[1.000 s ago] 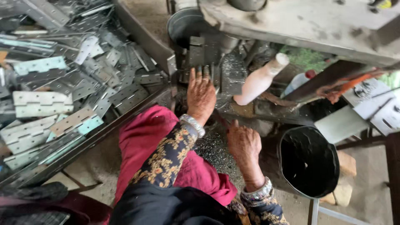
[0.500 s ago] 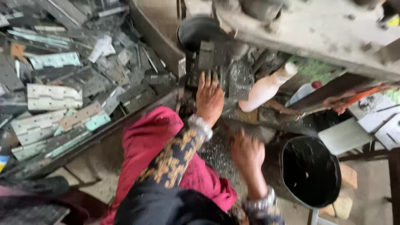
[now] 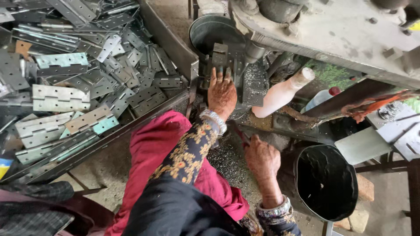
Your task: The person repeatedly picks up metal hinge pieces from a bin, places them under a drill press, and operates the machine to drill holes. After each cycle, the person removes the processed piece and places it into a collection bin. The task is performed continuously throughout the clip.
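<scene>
My left hand [image 3: 221,92] reaches forward to the dark metal die block [image 3: 227,59] of a press machine, and its spread fingertips lie flat on the block. Whether a plate sits under the fingers is hidden. Lower down, my right hand [image 3: 261,158] is closed around a thin reddish handle [image 3: 239,132] that sticks out toward the machine. Metal shavings [image 3: 227,161] cover the surface between my hands. A red cloth [image 3: 151,144] lies over my lap.
A long metal tray [image 3: 173,41] on the left holds several grey hinge plates [image 3: 61,98]. A black bucket [image 3: 326,181] stands at the right, a grey bucket [image 3: 210,30] behind the die. A white bottle [image 3: 282,92] leans under the machine's body [image 3: 332,35].
My left hand stays on the die block with fingers spread. My right hand has kept low near the shavings and now grips the reddish handle. The view has shifted slightly.
</scene>
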